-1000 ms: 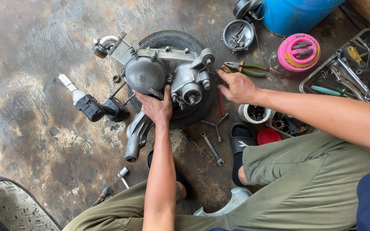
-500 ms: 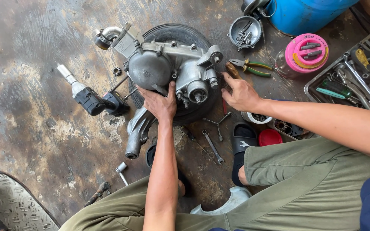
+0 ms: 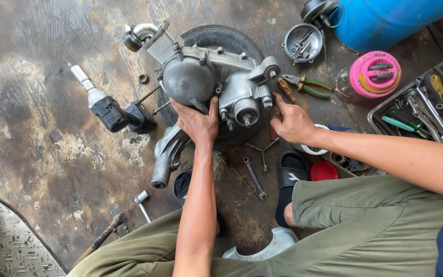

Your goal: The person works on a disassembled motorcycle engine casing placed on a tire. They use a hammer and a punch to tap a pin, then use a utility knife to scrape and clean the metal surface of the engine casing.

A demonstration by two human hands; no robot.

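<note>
A grey scooter engine (image 3: 206,77) lies on a black tyre (image 3: 221,37) on the stained floor. My left hand (image 3: 196,123) grips the engine's lower edge under the round cover. My right hand (image 3: 290,123) has its fingers pressed against the engine's right end, beside the small shaft housing, and seems to grip it there. A screwdriver with an amber handle (image 3: 286,90) lies just above that hand.
A black power driver (image 3: 111,110) lies left of the engine. Green-handled pliers (image 3: 309,85), a pink round container (image 3: 375,74), a tool tray (image 3: 385,128), a blue barrel (image 3: 385,18) and a metal bowl of parts (image 3: 302,42) are to the right. A spanner (image 3: 255,177) lies by my knees.
My right hand has moved from the pliers and screwdriver to the engine's right end. My left hand stays on the engine's lower edge. The view has shifted closer.
</note>
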